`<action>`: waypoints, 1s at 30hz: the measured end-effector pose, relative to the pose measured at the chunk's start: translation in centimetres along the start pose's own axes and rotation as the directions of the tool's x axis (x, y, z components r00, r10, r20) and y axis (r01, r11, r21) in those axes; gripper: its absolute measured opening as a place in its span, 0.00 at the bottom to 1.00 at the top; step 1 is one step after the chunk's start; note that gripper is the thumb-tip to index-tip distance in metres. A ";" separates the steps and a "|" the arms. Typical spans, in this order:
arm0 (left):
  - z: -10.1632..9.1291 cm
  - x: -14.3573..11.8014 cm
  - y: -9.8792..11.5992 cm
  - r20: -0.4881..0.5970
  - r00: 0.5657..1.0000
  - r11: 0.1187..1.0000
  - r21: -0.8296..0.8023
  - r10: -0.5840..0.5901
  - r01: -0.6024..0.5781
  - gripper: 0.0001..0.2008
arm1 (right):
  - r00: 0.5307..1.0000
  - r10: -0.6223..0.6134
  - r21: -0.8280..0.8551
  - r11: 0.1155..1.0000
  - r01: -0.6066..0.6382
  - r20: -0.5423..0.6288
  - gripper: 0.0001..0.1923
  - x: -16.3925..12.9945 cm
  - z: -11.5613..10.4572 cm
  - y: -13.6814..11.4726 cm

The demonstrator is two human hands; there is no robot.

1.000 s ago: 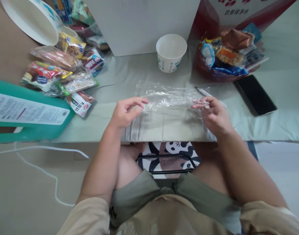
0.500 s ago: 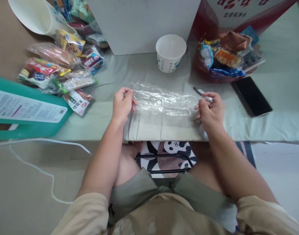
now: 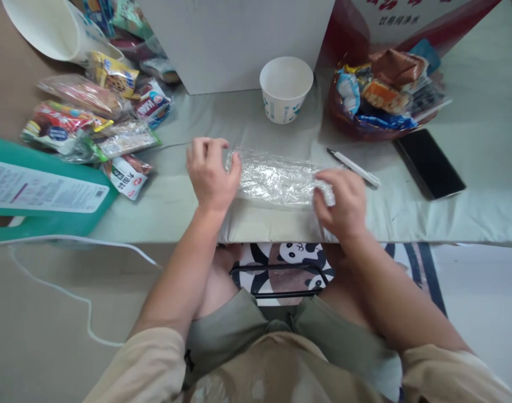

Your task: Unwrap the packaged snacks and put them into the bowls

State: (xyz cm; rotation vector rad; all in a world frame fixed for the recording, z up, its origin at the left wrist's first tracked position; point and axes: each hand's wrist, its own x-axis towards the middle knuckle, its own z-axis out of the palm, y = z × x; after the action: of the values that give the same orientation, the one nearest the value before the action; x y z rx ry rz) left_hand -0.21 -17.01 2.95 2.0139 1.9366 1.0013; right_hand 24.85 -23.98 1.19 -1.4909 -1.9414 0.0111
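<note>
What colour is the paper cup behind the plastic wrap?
The cup is white with small teal marks on its side, seen best in the head view.

soft even daylight, faint shadows, glare on plastic, slight motion blur, wide-angle edge distortion

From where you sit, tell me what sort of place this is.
Probably a home snack-packing spot: a low cloth-covered table, wrapped snacks, a paper cup, and both hands on clear plastic film.
</note>
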 end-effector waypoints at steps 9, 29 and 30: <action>1.4 -2.4 2.0 0.453 0.881 0.969 0.125 0.136 -0.214 0.15 | 0.843 0.010 0.084 0.994 -0.065 0.538 0.21 -1.1 -1.0 -4.3; -3.5 -5.2 1.1 0.632 0.607 0.870 -0.260 0.482 -0.419 0.20 | 0.933 -0.172 0.480 0.877 -0.001 0.317 0.10 -1.6 -1.9 -3.9; -3.5 -5.1 0.8 0.611 0.654 0.893 -0.257 0.446 -0.369 0.16 | 0.943 -0.158 0.536 0.844 -0.025 0.292 0.16 -1.5 -2.0 -3.7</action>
State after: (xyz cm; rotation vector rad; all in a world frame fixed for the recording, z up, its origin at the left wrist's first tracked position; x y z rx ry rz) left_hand -1.21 -23.01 4.31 2.3532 1.0507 0.3343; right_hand 22.88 -27.35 3.43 -1.0850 -2.0148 0.7571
